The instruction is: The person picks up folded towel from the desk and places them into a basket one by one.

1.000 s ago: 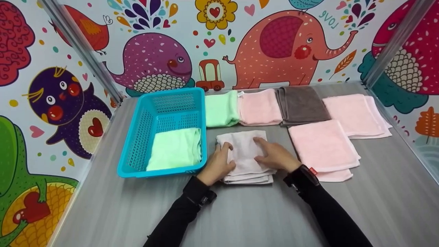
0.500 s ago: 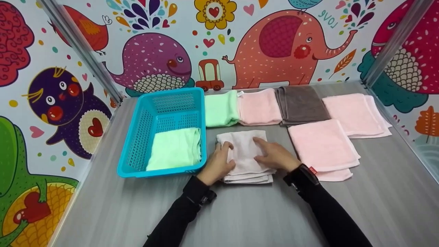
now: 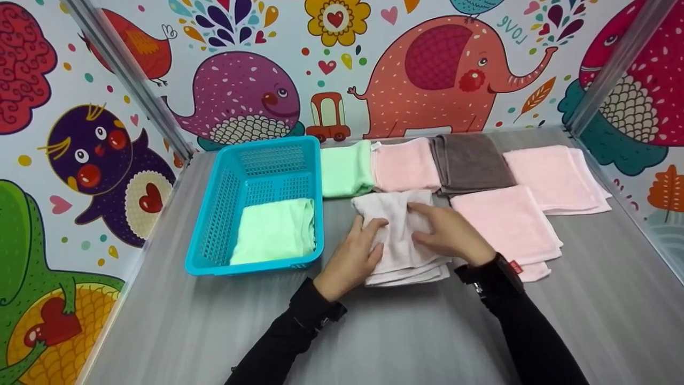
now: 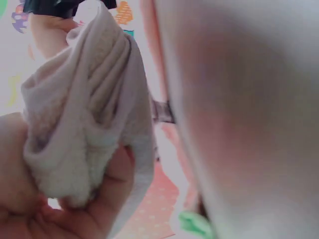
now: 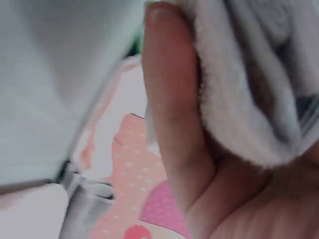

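A folded pale grey-white towel [image 3: 398, 230] is held between both hands at the middle of the table. My left hand [image 3: 352, 256] grips its left side, thumb and forefinger on top. From the right, my right hand [image 3: 449, 232] grips the other side. Thick folded layers of the towel [image 4: 94, 99] curve into the palm in the left wrist view. In the right wrist view the layers of the towel [image 5: 234, 99] sit inside the curled hand. The undersides of both hands are hidden in the head view.
Left of the hands stands a blue basket [image 3: 200, 230] with a folded light green towel [image 3: 275, 232] inside. Along the back lie a green towel [image 3: 347, 170], a pink towel [image 3: 406, 166] and a dark grey towel [image 3: 473, 163]. Pink towels [image 3: 505, 224] lie to the right.
Both hands have moved to the right with the grey-white towel, which looks lifted a little from the table, its middle now slightly creased. The basket and other towels stay put.
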Available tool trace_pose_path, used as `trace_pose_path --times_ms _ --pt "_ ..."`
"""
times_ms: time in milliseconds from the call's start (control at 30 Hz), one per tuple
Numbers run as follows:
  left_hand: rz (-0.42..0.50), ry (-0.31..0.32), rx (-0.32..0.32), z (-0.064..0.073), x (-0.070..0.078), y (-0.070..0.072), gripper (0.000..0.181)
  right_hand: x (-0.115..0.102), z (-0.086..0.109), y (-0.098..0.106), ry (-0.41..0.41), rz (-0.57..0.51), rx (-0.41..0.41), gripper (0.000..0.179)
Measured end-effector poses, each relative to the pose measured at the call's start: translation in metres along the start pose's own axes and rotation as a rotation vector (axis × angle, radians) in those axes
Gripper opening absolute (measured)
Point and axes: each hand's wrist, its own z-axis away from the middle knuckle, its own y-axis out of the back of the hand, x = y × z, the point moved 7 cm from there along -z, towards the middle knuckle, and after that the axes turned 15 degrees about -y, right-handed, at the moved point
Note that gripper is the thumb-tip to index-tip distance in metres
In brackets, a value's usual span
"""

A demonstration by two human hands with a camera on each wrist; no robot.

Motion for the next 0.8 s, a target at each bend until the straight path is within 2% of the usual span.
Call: trace_pose_path --times_ms 100,200,467,600,800 --pt "0.0 -0.027 0.039 -0.003 0.007 0.015 0.037 -0.009 0.006 0.015 0.03 -0.044 0.029 0.061" --pt "-0.001 -0.035 0.055 -0.004 0.008 0.028 0.038 -0.016 0.009 0.023 0.044 -0.081 0.04 0.06" --pt "-0.005 -0.013 0.075 -0.001 -0.006 0.062 0.044 -0.038 0.001 0.025 0.08 -0.171 0.077 0.059" --pt "-0.022 0.062 0.058 0.006 -0.023 0.083 0.045 -0.062 -0.017 0.022 0.11 -0.207 0.056 0.059" --pt "-0.045 0.177 0.043 0.014 -0.055 0.131 0.048 -0.105 -0.052 0.011 0.102 -0.29 -0.006 0.06"
